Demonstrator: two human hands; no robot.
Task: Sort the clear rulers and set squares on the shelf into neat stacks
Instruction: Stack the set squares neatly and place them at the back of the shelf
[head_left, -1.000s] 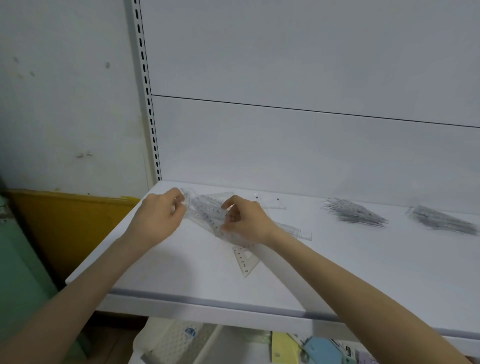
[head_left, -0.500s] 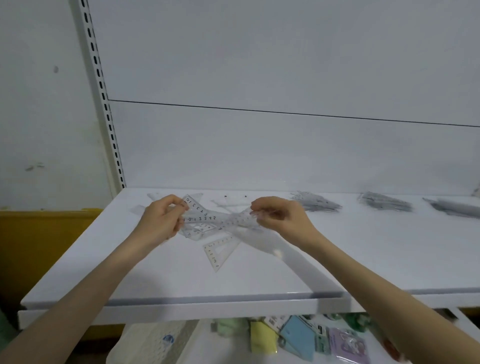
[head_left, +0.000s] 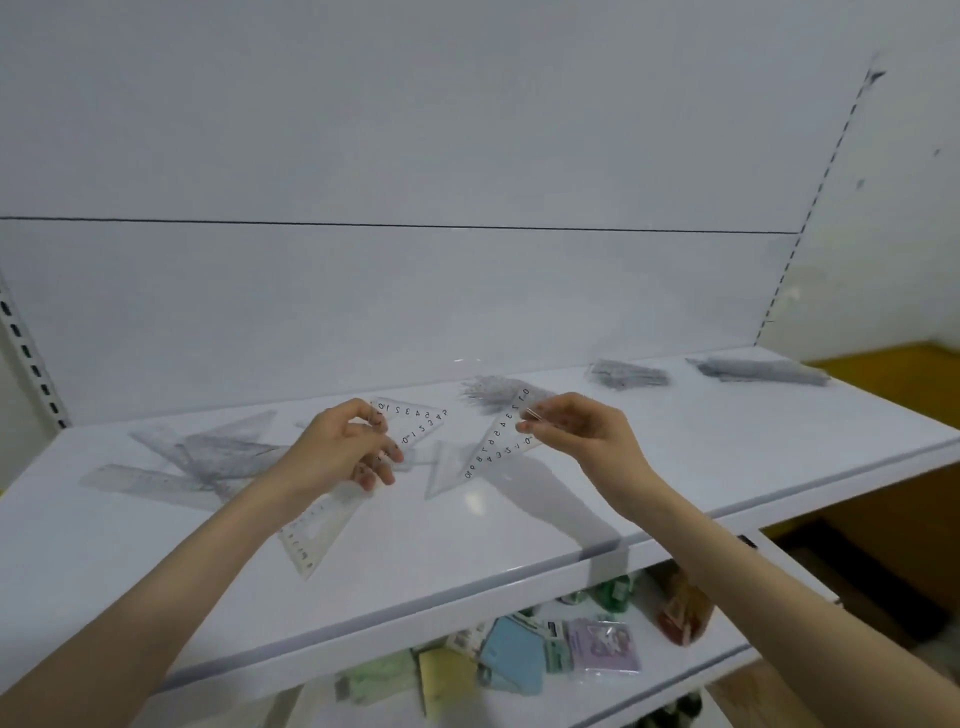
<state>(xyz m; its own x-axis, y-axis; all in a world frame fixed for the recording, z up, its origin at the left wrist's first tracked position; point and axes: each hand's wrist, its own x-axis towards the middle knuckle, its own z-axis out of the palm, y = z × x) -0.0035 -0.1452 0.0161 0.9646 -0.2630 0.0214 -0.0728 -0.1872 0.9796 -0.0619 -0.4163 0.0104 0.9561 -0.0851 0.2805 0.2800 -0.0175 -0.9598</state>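
Note:
My left hand (head_left: 345, 449) pinches a clear set square (head_left: 415, 422) by its corner, lifted above the white shelf (head_left: 519, 540). My right hand (head_left: 576, 428) pinches a second clear set square (head_left: 497, 441) at its upper end, also raised. A loose pile of clear rulers and set squares (head_left: 208, 457) lies at the shelf's left. Another set square (head_left: 317, 530) lies flat below my left hand. Three neat stacks sit along the back: one (head_left: 488, 389) behind my right hand, one (head_left: 626, 373) further right, one (head_left: 763, 370) at the far right.
A lower shelf holds coloured packets (head_left: 519, 654) and small goods. A perforated upright (head_left: 31, 364) runs at the left, another upright (head_left: 810, 208) at the right. A yellow surface (head_left: 893, 379) lies beyond the shelf's right end.
My hands have drawn apart, each now holding its own set square, where before they held a bunch together. The view has swung right, so the loose pile now lies further left.

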